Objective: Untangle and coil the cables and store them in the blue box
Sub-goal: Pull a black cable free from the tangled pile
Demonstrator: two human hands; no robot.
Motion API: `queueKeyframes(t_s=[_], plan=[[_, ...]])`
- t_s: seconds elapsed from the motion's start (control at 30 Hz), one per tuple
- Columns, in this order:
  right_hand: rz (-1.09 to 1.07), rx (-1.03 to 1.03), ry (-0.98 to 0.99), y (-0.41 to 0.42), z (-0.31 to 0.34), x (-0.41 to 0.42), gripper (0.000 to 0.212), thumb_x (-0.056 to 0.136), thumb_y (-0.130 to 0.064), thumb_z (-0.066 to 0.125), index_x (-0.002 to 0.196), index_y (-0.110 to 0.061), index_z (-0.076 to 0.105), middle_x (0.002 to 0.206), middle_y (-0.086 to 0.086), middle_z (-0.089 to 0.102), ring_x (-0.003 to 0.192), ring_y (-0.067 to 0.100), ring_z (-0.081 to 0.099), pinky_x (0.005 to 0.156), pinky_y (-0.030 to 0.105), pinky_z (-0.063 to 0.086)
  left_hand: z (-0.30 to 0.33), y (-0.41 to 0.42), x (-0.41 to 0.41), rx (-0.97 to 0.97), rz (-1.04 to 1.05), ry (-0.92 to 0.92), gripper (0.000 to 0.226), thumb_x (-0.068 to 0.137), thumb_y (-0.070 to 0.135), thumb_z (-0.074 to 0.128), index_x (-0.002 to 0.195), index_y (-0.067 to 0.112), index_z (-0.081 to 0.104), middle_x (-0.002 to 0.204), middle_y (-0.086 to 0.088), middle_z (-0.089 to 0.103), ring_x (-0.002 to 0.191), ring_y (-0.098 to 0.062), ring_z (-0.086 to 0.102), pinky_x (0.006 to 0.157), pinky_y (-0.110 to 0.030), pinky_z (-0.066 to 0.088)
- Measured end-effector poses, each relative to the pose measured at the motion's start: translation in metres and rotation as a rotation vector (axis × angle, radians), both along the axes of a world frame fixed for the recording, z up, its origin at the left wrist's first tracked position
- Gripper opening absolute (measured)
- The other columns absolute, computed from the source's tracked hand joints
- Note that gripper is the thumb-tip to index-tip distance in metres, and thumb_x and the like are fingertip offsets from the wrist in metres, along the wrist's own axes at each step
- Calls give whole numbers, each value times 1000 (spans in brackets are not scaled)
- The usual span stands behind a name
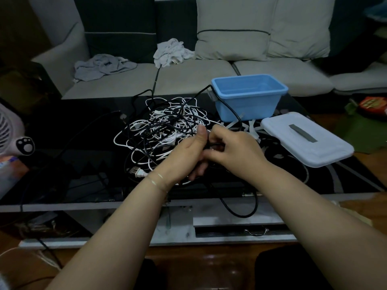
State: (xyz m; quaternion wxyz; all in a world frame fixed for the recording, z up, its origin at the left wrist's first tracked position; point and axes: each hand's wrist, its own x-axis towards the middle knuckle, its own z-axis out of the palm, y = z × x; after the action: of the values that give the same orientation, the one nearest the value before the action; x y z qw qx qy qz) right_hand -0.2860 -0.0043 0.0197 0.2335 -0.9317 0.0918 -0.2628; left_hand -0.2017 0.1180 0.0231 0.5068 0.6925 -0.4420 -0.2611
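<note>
Left hand (188,152) curled around a thick black cable (236,208), thumb up. Right hand (234,148) pinching the same cable just beside it. Tangled heap of thin white and black cables (165,124) on black glass table (79,164). Open blue plastic box (249,97) behind, lid off.

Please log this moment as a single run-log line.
left hand: grips black cable | right hand: pinches same cable | tangled white and black cable pile: on table | blue plastic box: empty, lid off
</note>
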Motion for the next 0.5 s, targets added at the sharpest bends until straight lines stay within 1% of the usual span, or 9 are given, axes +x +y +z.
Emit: queueKeyframes(t_s=[0.07,0.13,0.2,0.23,0.3,0.37,0.43,0.47,0.5], plan=[[41,259,-29,-6,1,4,25,81,-32,68,72,-25,46,67,-6,58,64,12,55,63,32,44,1,-1,3,-34,-35,105,48,88,58,30,76,22,59,42,-3,34,31,-13,28,36,-18,24],[114,573,-96,-16,3,6,23,85,-18,68,72,-20,49,60,-6,55,58,6,51,59,27,44,3,1,6,-52,-75,162,31,89,45,47,85,17,60,43,1,31,30,-11,26,35,-18,22],[134,768,-147,-25,3,6,16,86,-24,64,75,-18,54,64,4,57,60,14,54,61,29,46,2,1,5,-50,-94,139,22,94,27,52,101,10,65,42,8,36,31,-9,31,36,-19,23],[122,786,-153,-28,1,7,15,87,-28,61,77,-19,55,67,9,56,62,17,53,63,30,46,1,0,3,-50,-97,128,21,96,20,51,106,6,64,40,10,40,31,-8,34,37,-20,24],[99,743,-145,-30,-3,8,18,92,-29,55,77,-20,53,64,5,52,60,10,51,60,23,42,-1,-3,0,-80,-80,151,22,99,16,46,108,5,63,37,9,42,30,-6,34,37,-18,24],[91,713,-121,-27,-8,14,22,95,-32,50,77,-20,49,57,-10,54,58,5,52,56,21,37,-3,-7,0,-140,-44,301,31,100,26,41,106,6,65,36,9,31,28,-6,26,35,-16,22],[59,672,-116,-23,-11,19,27,96,-38,46,76,-21,46,53,-18,59,62,9,60,59,25,38,-2,-8,3,-187,-20,500,47,97,42,36,105,5,65,37,7,25,27,-5,20,35,-14,18],[41,631,-127,-23,-12,22,30,96,-41,44,75,-21,46,55,-19,59,63,10,59,62,28,38,-2,-8,5,-210,-19,578,52,97,45,33,106,4,64,37,5,27,26,-5,19,34,-13,16],[24,585,-136,-23,-13,23,33,96,-45,41,73,-22,47,54,-16,56,60,9,54,62,30,38,0,-8,6,-235,-27,642,54,99,43,29,107,3,63,37,4,30,25,-5,18,33,-13,15]])
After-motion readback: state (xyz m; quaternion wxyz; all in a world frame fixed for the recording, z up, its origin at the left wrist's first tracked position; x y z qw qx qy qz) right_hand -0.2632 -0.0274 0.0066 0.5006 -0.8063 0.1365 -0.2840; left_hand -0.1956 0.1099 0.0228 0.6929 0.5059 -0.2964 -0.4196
